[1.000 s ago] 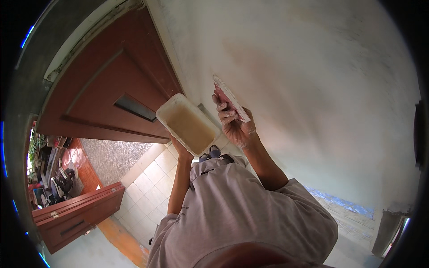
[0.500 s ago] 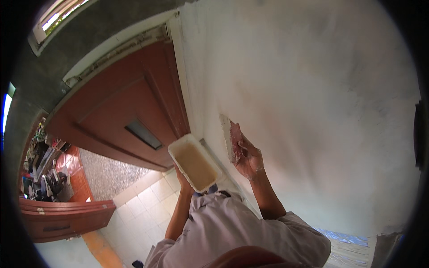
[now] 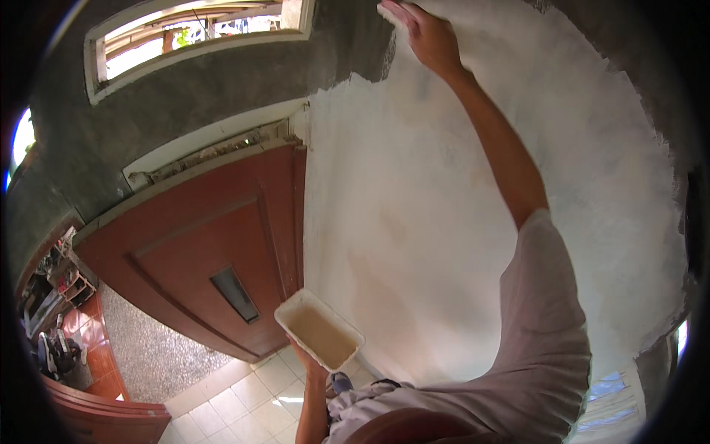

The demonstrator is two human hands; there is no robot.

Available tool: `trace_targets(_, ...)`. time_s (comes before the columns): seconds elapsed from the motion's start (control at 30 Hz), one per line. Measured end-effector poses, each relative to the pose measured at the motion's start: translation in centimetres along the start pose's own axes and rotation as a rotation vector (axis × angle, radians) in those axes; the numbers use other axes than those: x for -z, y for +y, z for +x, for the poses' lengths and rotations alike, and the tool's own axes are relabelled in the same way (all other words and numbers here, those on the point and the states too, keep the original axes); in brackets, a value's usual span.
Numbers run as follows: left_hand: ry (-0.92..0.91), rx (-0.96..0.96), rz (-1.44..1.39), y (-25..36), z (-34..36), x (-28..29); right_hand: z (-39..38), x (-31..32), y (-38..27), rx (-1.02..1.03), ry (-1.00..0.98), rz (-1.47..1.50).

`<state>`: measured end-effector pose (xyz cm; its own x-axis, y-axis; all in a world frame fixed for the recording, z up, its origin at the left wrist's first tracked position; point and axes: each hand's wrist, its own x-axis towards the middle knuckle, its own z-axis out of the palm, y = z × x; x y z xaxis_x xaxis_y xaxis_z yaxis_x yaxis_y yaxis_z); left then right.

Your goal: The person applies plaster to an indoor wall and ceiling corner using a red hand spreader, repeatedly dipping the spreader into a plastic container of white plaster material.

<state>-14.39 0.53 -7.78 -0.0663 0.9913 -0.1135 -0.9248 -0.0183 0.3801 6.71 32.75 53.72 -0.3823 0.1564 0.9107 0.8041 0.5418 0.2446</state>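
Note:
My left hand [image 3: 309,362] is closed under the near-left side of a white rectangular tub [image 3: 355,354]. A beige, smooth mass [image 3: 318,329] covers the inside of the tub, which is held tilted at waist height. High at the top of the picture, my right hand [image 3: 435,41] is closed on a putty scraper [image 3: 393,10] with a reddish grip and a whitish edge. The scraper is at the wall's upper part, by the boundary between white coat and dark grey; part of it is cut off by the picture's top edge.
The wall [image 3: 444,244] carries a patchy white coat with ragged borders against dark grey cement. To the left stand a red-brown door [image 3: 200,251] and a small window opening [image 3: 200,33]. Pale floor tiles [image 3: 255,396] lie below; cluttered items [image 3: 59,344] show beyond the doorway.
My right arm has reached far up, carrying the scraper from mid-wall to the upper wall. The view has tilted upward; the tub remains in my left hand.

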Motion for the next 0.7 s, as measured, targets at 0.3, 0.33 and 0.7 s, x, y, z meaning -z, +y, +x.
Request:
trace_targets(0.3, 0.046, -0.044, -0.131, 0.8, -3.7, 3.3, 4.4, -15.1, 6.3, 0.635, -0.279, -1.034)
trace_targets(0.33, 0.04, -0.037, -0.132, 0.9, -3.6, 3.4, 1.8, -16.2, 7.5, 0.787, -0.236, -1.12)
trace_targets(0.7, 0.155, -0.081, -0.077, 4.3, -4.0, 2.6, -6.3, -12.6, -2.4, 0.527, -0.512, -0.393)
